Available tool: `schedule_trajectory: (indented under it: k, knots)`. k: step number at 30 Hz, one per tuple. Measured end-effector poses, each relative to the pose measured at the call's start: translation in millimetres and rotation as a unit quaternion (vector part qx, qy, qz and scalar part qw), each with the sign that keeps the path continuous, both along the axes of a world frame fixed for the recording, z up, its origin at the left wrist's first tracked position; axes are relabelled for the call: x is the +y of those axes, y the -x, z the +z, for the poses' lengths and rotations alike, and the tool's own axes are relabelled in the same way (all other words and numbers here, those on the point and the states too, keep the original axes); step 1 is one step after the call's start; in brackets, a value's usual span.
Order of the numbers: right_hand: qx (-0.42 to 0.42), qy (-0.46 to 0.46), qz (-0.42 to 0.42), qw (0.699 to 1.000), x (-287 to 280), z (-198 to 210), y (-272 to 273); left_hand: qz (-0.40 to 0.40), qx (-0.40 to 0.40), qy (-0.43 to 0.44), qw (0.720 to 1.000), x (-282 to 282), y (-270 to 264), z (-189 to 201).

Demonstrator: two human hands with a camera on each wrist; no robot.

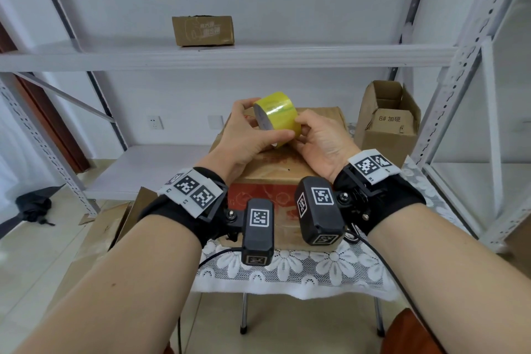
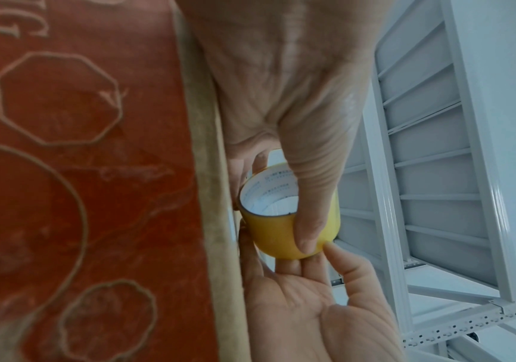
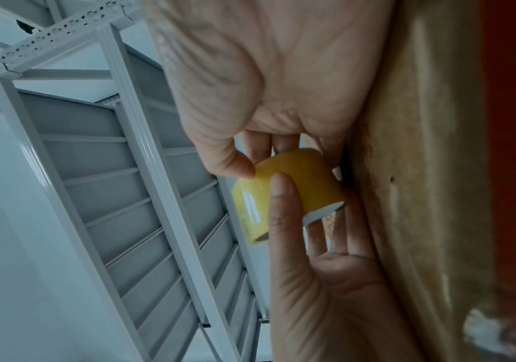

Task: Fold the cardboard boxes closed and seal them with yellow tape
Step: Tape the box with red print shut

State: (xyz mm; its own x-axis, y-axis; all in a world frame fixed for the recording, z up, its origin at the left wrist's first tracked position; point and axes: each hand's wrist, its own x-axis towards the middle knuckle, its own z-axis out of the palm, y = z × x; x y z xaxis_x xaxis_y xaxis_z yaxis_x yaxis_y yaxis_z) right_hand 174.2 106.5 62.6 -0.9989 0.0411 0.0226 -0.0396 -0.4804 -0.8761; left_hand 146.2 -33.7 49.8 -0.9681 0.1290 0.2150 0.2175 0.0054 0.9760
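Observation:
A roll of yellow tape (image 1: pixel 278 115) is held in the air over the top of a closed cardboard box (image 1: pixel 275 169) with red print on its side. My left hand (image 1: pixel 253 135) grips the roll from the left, thumb across its outer face and fingers behind. My right hand (image 1: pixel 319 141) curls round the roll's right side, its thumb tip pressed on the tape surface. In the left wrist view my thumb lies over the roll (image 2: pixel 278 240), whose white core shows. In the right wrist view my right thumb touches the roll (image 3: pixel 306 181) beside the box (image 3: pixel 436 171).
The box stands on a small table with a white lace cloth (image 1: pixel 287 270). An open smaller carton (image 1: pixel 388 123) stands at the back right. Another carton (image 1: pixel 202 30) sits on the white metal shelving (image 1: pixel 230 57). Flattened cardboard (image 1: pixel 109 233) and a black object (image 1: pixel 34 207) lie on the floor at left.

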Motion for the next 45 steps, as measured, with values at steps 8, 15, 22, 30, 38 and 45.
schedule_trajectory:
  k: [8, 15, 22, 30, 38, 45]
  knots:
    - [-0.022, 0.021, -0.008, 0.999, -4, 1, 5, 0.01, -0.009, 0.024, 1.0, 1, 2, 0]
    - [-0.04, 0.073, 0.01, 0.996, -4, -1, 11, 0.023, -0.007, 0.022, 0.999, 1, 2, 1]
    - [-0.057, 0.113, 0.012, 0.992, -9, 0, 6, 0.038, 0.008, 0.042, 0.998, 2, 1, 0]
    - [-0.036, 0.12, 0.023, 0.992, -9, 2, 5, 0.044, 0.002, 0.024, 0.999, 1, 1, -1]
    - [-0.018, 0.1, 0.027, 0.994, -9, -2, 5, 0.044, 0.017, 0.038, 0.998, 2, 0, -1]
    - [-0.018, 0.059, 0.03, 0.998, -10, -3, 3, 0.043, 0.011, 0.036, 0.998, 2, -3, 0]
